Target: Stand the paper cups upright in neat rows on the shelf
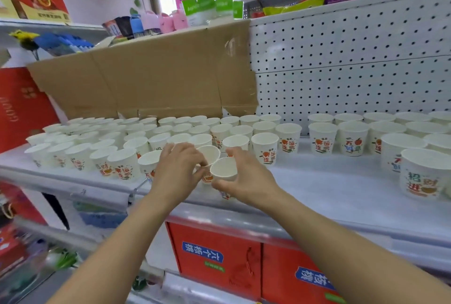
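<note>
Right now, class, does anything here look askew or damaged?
The rear cup pinched by the left hand and front cup in the right hand tilt forward. The cardboard behind the rows has a ragged right edge.

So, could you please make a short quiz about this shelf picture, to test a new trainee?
1. True or false: the right hand grips a paper cup.
2. What stands behind the left group of cups? A) flattened cardboard B) a glass door C) a curtain
3. Fill in: on the shelf, the largest cups stand at the ____ end.
Key: 1 true; 2 A; 3 right.
</note>
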Demonstrator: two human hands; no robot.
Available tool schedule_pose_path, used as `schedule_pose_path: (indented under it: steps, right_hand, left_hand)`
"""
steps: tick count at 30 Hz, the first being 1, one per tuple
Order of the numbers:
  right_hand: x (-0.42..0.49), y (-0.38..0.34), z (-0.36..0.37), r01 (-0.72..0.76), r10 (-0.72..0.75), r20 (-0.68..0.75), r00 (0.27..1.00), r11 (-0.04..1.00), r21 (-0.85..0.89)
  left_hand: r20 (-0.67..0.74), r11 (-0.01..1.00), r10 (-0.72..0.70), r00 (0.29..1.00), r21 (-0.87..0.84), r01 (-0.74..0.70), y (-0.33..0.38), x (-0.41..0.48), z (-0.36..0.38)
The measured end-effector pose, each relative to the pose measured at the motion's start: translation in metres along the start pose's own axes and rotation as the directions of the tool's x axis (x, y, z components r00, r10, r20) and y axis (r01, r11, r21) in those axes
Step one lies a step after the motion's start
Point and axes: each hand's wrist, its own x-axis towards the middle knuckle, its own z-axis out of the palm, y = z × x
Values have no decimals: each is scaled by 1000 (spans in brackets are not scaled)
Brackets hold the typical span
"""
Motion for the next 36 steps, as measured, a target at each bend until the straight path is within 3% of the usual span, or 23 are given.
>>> schedule_pose_path:
  steps: [4, 8, 12, 16, 23, 29, 36]
  right_hand:
    - [-21, 10, -22, -26, 20, -89, 996, 998, -62]
    - [-61, 40, -71, -121, 101, -195, 976, 988, -95]
    - [-106, 75, -120, -260, 202, -325, 924, 955, -143]
    - [-145, 102, -160, -370, 246, -431, 868, 900, -232]
    - [-181, 125, -196, -448, 252, -466, 848, 811, -378]
    - [-193, 138, -209, -387, 190, -443, 876, 826, -410]
    - [-206, 154, -219, -199, -55, -430, 901, 829, -522]
  left_hand:
    - [-28, 972, 33, 999, -231, -38, 22, 0, 0]
    - [60, 838, 38, 997, -545, 1, 72, 1, -2]
    - [73, 686, 85, 994, -727, -5, 130, 10, 9]
    - [10, 616, 128, 992, -784, -72, 193, 15, 21]
    - [-64, 585, 176, 982, -795, -157, 268, 15, 33]
    - [-33, 544, 174, 984, -830, -124, 286, 11, 41]
    - [130, 480, 122, 984, -875, 56, 290, 5, 39]
